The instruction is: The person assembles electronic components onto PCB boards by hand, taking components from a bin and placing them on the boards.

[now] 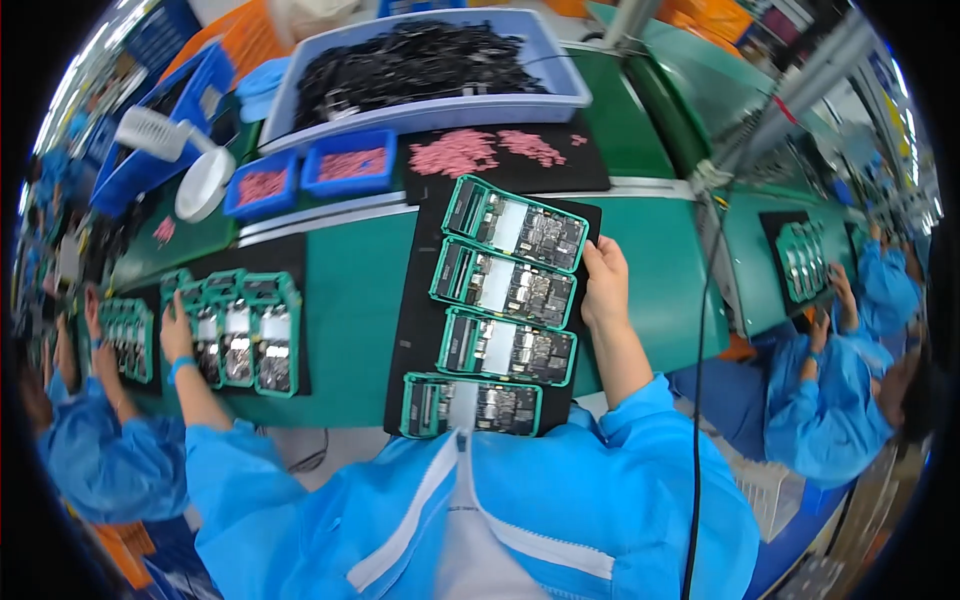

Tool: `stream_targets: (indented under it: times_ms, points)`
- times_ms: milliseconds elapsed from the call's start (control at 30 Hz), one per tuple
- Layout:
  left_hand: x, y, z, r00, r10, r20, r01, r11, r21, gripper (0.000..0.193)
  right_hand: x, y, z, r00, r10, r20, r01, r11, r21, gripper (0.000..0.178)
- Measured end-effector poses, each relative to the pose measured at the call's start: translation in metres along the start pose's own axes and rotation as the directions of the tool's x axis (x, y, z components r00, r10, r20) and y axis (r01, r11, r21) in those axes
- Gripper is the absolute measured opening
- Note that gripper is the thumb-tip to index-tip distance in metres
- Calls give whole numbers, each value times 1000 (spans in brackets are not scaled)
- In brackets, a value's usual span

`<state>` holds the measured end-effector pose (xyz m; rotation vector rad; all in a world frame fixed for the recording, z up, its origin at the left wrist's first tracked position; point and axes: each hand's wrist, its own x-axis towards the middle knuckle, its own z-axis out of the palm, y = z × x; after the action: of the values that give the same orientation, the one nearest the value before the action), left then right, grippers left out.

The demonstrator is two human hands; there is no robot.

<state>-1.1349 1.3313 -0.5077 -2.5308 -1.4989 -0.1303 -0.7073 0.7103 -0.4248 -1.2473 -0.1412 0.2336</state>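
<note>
A black mat (pixel 412 345) lies in front of me at a slight tilt. On it sits a column of several green frames (pixel 503 290), each holding an opened phone with its circuit boards bare. My right hand (pixel 606 285) is closed on the mat's right edge, thumb on top beside the upper frames. At my left, a second black mat (pixel 300 258) carries a row of similar green-framed phones (pixel 237 330). My left hand (pixel 176 335), with a blue band at the wrist, is closed at that mat's left edge, against the end frame; its fingertips are partly hidden.
Behind the mats runs a metal rail (pixel 640 187). Beyond it stand a large tub (pixel 430 115) of black parts, two blue trays (pixel 348 185) of pink pieces, and loose pink pieces (pixel 455 153). A black cable (pixel 697 420) hangs at my right. Co-workers (pixel 825 410) sit on both sides.
</note>
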Motion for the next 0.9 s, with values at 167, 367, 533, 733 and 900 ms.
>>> stream_targets:
  times_ms: [167, 367, 533, 733, 900]
  points:
    - [2, 5, 4, 997, -83, 7, 83, 988, -133, 48, -14, -23, -99, 876, -195, -441, 248, 966, 66, 16]
    - [-25, 52, -54, 940, -334, 71, 333, 848, -412, 84, -11, -85, -225, 481, -488, -728, 495, 837, -235, 8]
    - [-77, 126, -99, 915, -387, 118, 388, 760, -522, 96, 12, -98, -299, 371, -511, -775, 366, 848, -383, 10]
    - [-165, 168, -146, 904, -174, 392, 410, 88, -908, 95, 5, -102, -280, 447, -509, -735, 216, 859, -464, 22]
    - [-261, 181, -199, 830, -47, 556, 555, -24, -831, 58, -38, -111, -187, 406, -905, -126, 81, 172, -982, 37]
